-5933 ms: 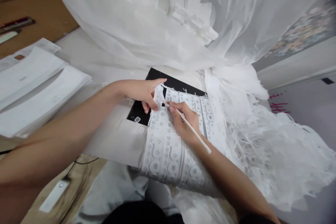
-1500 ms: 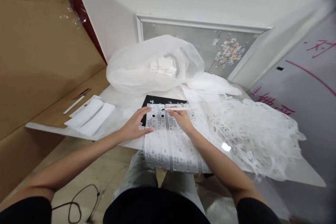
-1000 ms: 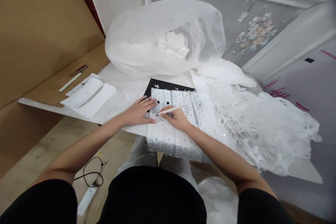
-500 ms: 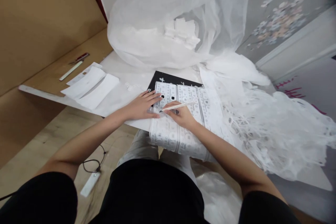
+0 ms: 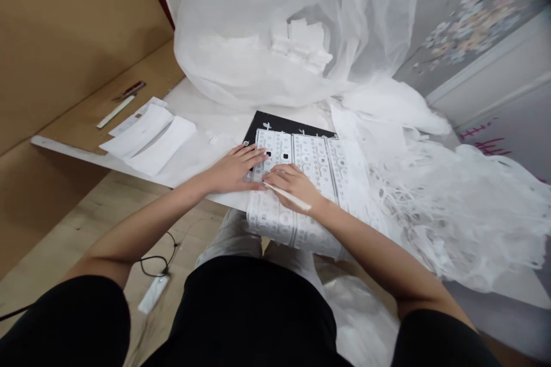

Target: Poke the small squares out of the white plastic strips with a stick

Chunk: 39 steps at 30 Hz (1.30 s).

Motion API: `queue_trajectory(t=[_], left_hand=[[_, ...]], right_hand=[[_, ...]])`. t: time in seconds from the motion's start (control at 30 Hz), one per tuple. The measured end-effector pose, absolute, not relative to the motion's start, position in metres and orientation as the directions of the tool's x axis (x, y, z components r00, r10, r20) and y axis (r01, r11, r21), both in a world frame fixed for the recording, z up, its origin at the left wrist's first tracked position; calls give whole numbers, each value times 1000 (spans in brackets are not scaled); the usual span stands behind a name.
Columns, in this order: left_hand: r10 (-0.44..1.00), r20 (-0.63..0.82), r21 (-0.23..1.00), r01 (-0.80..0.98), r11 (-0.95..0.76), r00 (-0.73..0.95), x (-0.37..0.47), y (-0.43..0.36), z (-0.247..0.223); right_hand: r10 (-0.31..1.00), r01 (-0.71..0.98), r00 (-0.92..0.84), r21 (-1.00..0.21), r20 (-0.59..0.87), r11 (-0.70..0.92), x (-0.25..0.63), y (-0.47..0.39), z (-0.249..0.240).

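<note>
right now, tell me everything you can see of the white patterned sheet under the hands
The white patterned sheet looks thin, like paper or film, with grey rings and curls in columns split by darker lines. Two small black squares, perhaps cut-outs, show near its far edge. It partly covers the black board, and its near end curves down over the table edge. The left hand lies flat at its left side; the right hand, gripping a white pen-like tool, rests on it.

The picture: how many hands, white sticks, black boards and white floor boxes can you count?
Hands: 2 (left hand, right hand)
White sticks: 2 (held stick, loose stick)
Black board: 1
White floor box: 1
Total: 6
</note>
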<state>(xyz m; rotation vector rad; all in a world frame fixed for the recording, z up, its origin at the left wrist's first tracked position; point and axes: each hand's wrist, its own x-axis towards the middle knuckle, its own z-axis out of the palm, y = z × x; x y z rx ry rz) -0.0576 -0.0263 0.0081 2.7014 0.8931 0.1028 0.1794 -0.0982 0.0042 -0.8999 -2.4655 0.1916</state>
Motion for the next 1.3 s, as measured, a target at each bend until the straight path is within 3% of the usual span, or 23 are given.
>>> queue_trajectory(t=[0.1, 0.2, 0.4, 0.63, 0.77, 0.87, 0.97, 1.03, 1.13, 1.3], left_hand=[[589, -17, 295, 567, -769, 808, -58, -27, 10], [581, -14, 298, 558, -774, 814, -58, -27, 12], [597, -33, 322, 574, -753, 802, -56, -28, 15], [595, -40, 301, 578, -759, 803, -56, -27, 13], [586, -28, 308, 564, -766, 810, -57, -26, 11], [589, -16, 312, 564, -764, 808, -57, -26, 10], [589, -20, 305, 566, -766, 808, -57, -26, 10], [588, -25, 297, 568, -768, 808, -57, -26, 10], [592, -30, 287, 574, -767, 805, -57, -27, 11], [610, -39, 307, 590, -747, 792, -57, -30, 14]], right_hand=[[559, 565, -729, -113, 394, 817, 175, -102, 8], [534, 568, -742, -42, 405, 822, 172, -102, 8], [537, 596, -724, 2, 432, 803, 170, -101, 5], [594, 626, -706, -52, 387, 778, 169, -100, 3], [687, 705, -567, -163, 455, 690, 180, -84, 3], [799, 734, -323, -398, 508, 550, 196, -76, 13], [899, 631, -156, -659, 410, 410, 209, -82, 22], [942, 564, -136, -757, 307, 328, 213, -93, 21], [960, 526, -148, -803, 239, 281, 213, -110, 12], [941, 477, -192, -812, 277, 336, 210, -118, 3]])
